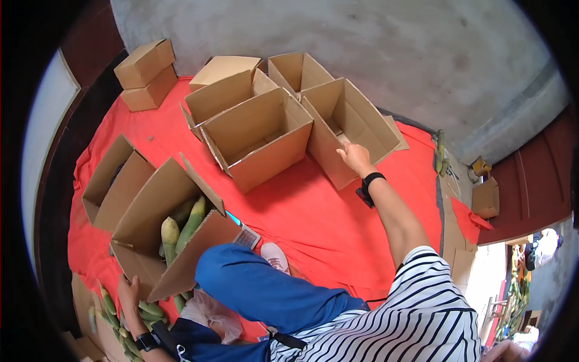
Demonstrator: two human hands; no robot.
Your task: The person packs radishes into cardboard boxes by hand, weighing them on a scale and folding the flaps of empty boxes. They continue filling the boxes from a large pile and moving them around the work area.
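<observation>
My right hand [356,158] reaches far forward, its fingers closed over the top edge of an open cardboard box [329,151] at the right of the group. At lower left, my left hand [128,295] holds the side of another open cardboard box [142,271], near its bottom corner. That box leans toward me, and several long green gourd-like vegetables [192,223] lie in it. One has a pale, yellowish end. Some of my left fingers are hidden by the box.
More open boxes [259,136] stand together on the red cloth [289,211]. Closed boxes [148,72] are stacked by the wall. Green vegetables [114,314] lie at lower left, near a clear plastic bag [211,314]. A small device [246,237] sits by my knee.
</observation>
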